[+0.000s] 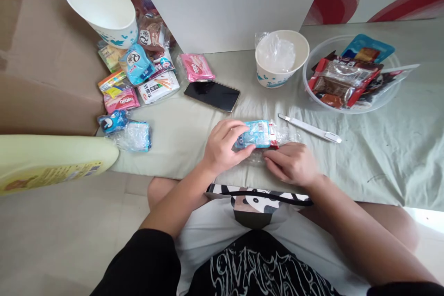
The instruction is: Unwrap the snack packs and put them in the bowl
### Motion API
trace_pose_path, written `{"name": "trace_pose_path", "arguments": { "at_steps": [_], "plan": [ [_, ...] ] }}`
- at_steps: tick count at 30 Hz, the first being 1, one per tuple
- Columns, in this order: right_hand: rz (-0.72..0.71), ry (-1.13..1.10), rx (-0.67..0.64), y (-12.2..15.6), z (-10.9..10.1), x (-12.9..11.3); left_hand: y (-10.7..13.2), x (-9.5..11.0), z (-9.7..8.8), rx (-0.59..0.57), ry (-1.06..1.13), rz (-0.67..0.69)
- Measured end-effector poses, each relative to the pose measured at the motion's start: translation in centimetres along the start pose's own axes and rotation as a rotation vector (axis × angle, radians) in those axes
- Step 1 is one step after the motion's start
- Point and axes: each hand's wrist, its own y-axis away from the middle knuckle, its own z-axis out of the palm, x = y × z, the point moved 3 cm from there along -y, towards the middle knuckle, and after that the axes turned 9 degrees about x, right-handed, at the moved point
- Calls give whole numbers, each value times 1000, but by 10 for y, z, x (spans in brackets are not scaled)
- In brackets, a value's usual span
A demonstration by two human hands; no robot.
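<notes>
Near the front edge of the cloth-covered table, my left hand (pixel 225 147) grips a light-blue snack packet (pixel 256 134) between thumb and fingers. Clear plastic wrap (pixel 289 136) spreads from the packet's right end, where a bit of red shows. My right hand (pixel 294 163) is closed at that end, its fingers curled down by the wrap; what they pinch is hidden. A white utility knife (pixel 310 128) lies just beyond my right hand. Past my left hand rests a dark phone (pixel 212 95), with a pink wafer packet (pixel 197 67) behind it.
At the back stands a paper cup (pixel 267 76) with crumpled plastic inside. Right of it is a clear bowl (pixel 307 84) of snack packets. Snacks (pixel 157 87) pile up at the left beneath a second paper cup (pixel 100 7). A pale yellow object (pixel 52 152) juts in from the left.
</notes>
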Motion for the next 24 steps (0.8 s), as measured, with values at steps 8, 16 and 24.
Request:
{"name": "trace_pose_path", "arguments": {
  "at_steps": [8, 16, 24],
  "plan": [
    [37, 96, 5, -2, 2, 1, 11, -8, 17, -339, -54, -117],
    [207, 49, 144, -1, -2, 5, 9, -16, 14, -184, 169, -248],
    [286, 122, 212, 4, 1, 11, 9, -15, 8, -242, 369, -217]
  ]
}}
